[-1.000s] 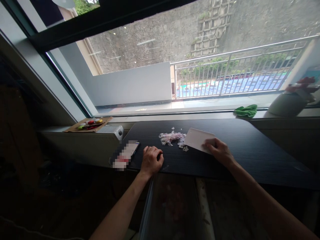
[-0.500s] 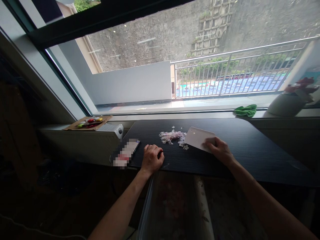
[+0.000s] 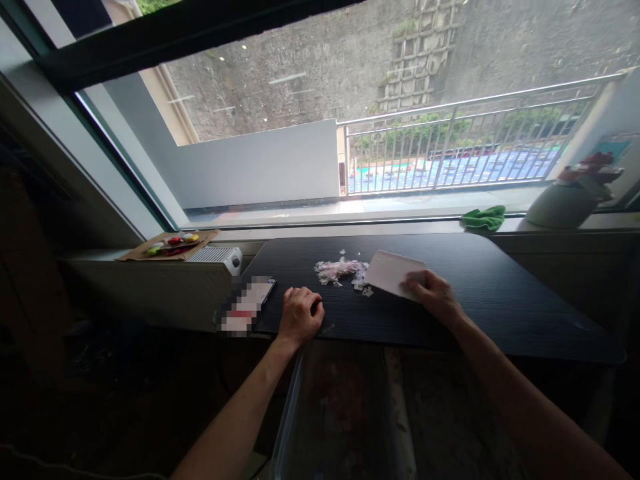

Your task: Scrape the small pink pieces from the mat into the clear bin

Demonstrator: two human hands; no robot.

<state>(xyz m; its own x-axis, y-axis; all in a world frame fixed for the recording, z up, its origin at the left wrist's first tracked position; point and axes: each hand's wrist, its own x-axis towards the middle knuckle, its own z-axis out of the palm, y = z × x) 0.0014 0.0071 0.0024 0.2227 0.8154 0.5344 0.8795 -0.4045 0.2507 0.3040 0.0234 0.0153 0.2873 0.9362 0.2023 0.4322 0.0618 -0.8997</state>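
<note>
My right hand (image 3: 434, 291) grips the near right end of a thin white rectangular card (image 3: 390, 272) with rounded corners, held tilted above the dark tabletop (image 3: 480, 300). The card's left end is beside a loose pile of torn white and pinkish paper scraps (image 3: 340, 269); I cannot tell whether it touches them. My left hand (image 3: 301, 313) rests near the table's front edge, its fingers curled into a loose fist with nothing visible in them. To its left lies a phone (image 3: 250, 303) with a blurred-out screen.
Below the table's front edge is a clear plastic bin (image 3: 287, 413), its contents dim. A radiator (image 3: 215, 257) stands at the left, with a brown board (image 3: 135, 250) of small colourful items. On the windowsill are a green cloth (image 3: 484, 218) and a rounded pale object (image 3: 565, 203).
The whole view has shifted slightly, so everything appears a little further left. Both hands, the card and the scraps keep nearly the same positions relative to each other.
</note>
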